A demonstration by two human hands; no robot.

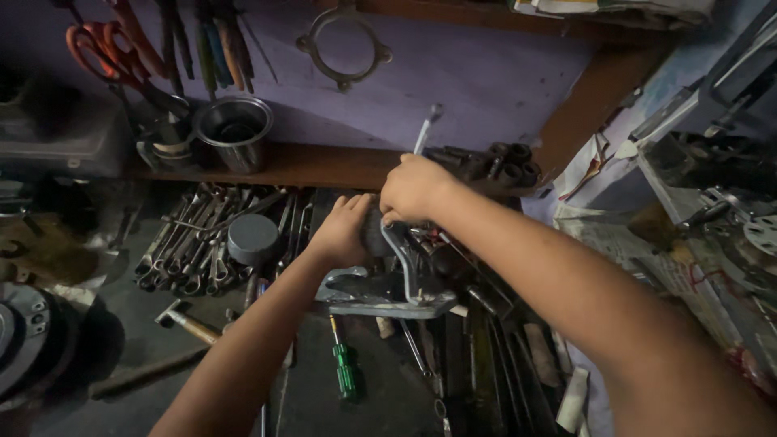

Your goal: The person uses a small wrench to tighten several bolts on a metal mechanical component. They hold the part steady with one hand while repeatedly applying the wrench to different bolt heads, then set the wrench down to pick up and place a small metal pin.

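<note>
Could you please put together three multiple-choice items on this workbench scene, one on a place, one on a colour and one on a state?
1. Where does the steel cup stand?
A. on the wooden shelf by the purple wall
B. among the spanners on the bench
C. on the newspaper at the right

2. What colour is the handle of the screwdriver lying on the bench?
A. red
B. green
C. yellow

3. What is the right hand doing?
A. resting flat and open on the bench
B. closed around a spanner that points upward
C. holding the hammer

Answers: 1 A, the cup sits on the shelf above the bench. 2 B, its handle is green. 3 B, the fist grips the spanner's shaft, while the left hand grips a dark part above the grey metal piece.
</note>
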